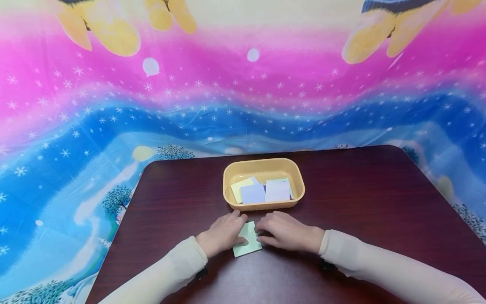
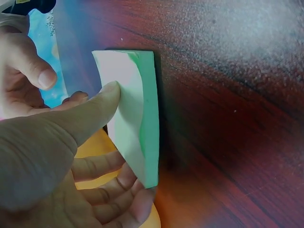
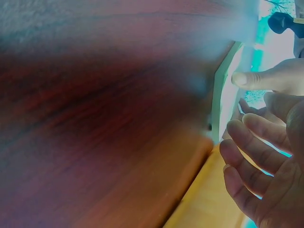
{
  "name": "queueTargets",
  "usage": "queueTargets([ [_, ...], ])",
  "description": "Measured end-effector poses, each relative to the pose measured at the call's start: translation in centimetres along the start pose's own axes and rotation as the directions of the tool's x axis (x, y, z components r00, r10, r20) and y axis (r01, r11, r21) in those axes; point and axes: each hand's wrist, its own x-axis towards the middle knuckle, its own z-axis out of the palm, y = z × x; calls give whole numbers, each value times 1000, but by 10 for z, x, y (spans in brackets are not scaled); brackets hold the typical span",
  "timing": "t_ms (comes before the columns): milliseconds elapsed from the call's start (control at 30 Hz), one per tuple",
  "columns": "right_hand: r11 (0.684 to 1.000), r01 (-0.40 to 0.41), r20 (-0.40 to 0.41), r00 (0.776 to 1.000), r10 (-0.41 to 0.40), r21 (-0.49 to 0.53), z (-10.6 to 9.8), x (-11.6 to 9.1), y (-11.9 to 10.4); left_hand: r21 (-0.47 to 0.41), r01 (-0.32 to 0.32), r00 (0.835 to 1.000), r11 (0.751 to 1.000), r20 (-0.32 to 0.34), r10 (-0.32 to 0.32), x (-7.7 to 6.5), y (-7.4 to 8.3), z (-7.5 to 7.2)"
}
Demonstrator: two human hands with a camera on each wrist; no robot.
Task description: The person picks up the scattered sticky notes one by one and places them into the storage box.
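Note:
A pale green pad of sticky notes (image 1: 248,242) lies on the dark table in front of the yellow basket. My left hand (image 1: 224,231) grips it, the thumb pressed on the top sheet and the fingers by its left and far edges. In the left wrist view the pad (image 2: 149,118) shows its thick side, and the top sheet lifts slightly along one edge. Close to the pad's right edge hovers my right hand (image 1: 290,231), its fingers loosely bent with nothing held between them, as the right hand (image 3: 266,152) appears in the right wrist view.
Just beyond the hands stands the yellow basket (image 1: 262,207). Inside are several paper pads, among them a yellow one (image 1: 239,188), a purple one (image 1: 252,194) and a pale lilac one (image 1: 277,192). A colourful printed cloth (image 1: 243,93) hangs behind the table (image 1: 360,190).

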Motion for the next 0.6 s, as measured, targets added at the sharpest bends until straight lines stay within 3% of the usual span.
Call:
queueTargets([
  [400,999,37,-53,998,-38,-10,-3,0,2,-57,-19,999,998,-26,18,3,-2,0],
  [600,999,41,-69,997,-42,-13,-5,1,3,-50,-19,1000,999,16,20,1,-3,-3],
])
